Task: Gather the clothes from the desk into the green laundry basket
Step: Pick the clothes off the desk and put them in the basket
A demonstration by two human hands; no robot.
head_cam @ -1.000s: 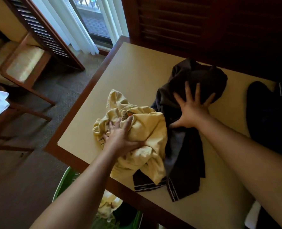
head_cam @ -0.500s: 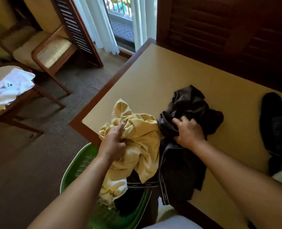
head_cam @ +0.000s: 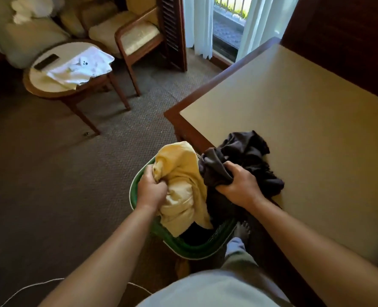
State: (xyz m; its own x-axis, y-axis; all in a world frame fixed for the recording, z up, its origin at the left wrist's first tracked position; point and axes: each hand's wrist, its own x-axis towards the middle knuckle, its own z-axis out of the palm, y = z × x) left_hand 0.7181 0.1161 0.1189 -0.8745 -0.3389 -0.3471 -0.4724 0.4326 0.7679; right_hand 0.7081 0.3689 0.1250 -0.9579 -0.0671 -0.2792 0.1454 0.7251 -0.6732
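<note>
Dark cloth (head_cam: 247,151) could miss the green laundry basket (head_cam: 197,250)
Left hand (head_cam: 151,192) clutches yellow cloth (head_cam: 181,171), right hand (head_cam: 236,188) clutches the dark cloth, its tail lying on the desk (head_cam: 305,129) toward 2 o'clock.

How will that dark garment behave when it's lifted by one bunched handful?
Probably floppy: the dark garment crumples into folds where the right hand grips it, and part hangs below the desk edge. Likely light: one hand alone bunches it. Loose ends may trail and snag on the green laundry basket rim.
</note>
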